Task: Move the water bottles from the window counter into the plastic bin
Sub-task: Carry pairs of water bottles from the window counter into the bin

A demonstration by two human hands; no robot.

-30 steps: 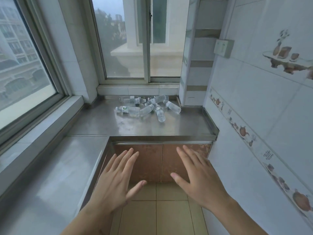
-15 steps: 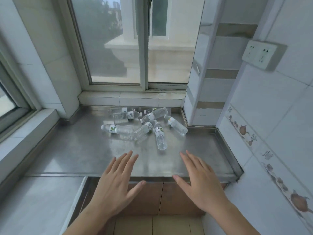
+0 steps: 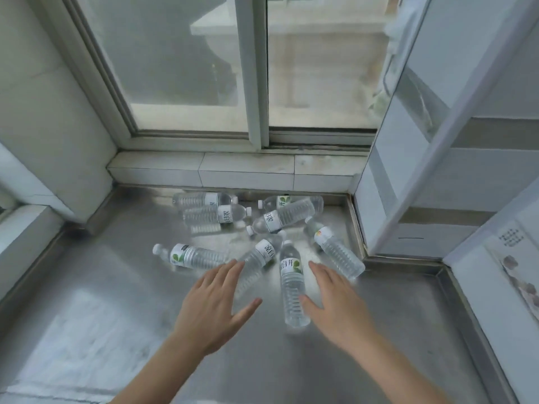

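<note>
Both hands hover low over the steel window counter (image 3: 96, 301), palms down, fingers spread wide, and neither holds anything. The left hand (image 3: 213, 304) and the right hand (image 3: 335, 304) sit side by side with a gap between them, and the nearest bottle (image 3: 292, 284) lies in that gap. Its long axis runs almost straight away from the person, cap at the far end and base at the near end, so it lies roughly parallel to the fingers of both hands. It is just beside the right hand's thumb, close to touching, and somewhat farther from the left thumb; the right hand is the nearer one, and I judge a short inward sweep of that hand would close around its body.

Just past the left fingertips lies a second bottle (image 3: 256, 258), slanting away to the right, with its cap toward the pile. To the left of it another bottle (image 3: 195, 256) lies crosswise, cap pointing left. Beyond the right fingertips a bottle (image 3: 335, 252) slants from near right to far left.

Farther on, against the tiled sill, three or four more bottles (image 3: 210, 211) lie tumbled together, well apart from both hands. The plastic bin is not in view.
</note>
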